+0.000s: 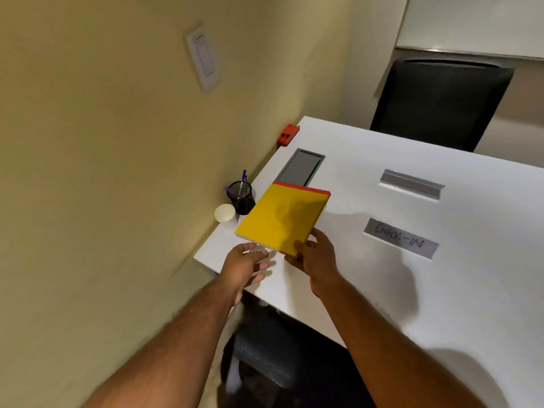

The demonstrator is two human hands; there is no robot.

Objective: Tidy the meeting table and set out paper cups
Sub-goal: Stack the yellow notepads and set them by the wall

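Note:
A yellow notepad (281,219) with a red top edge is held tilted just above the white table (382,284), near its left end. My right hand (316,256) grips the pad's near right corner. My left hand (245,265) hovers at the pad's near left edge with its fingers spread, and I cannot tell whether it touches the pad. A white paper cup (225,213) stands at the table's left edge beside a black mesh pen holder (241,197) with blue pens.
Two grey name-plate strips lie on the table: a blank strip (412,184) and a second strip (401,237) reading CHECK-IN. A grey cable hatch (300,167) is set into the top. A red object (288,134) sits by the wall. One black chair (441,104) stands opposite, another chair (270,357) below me.

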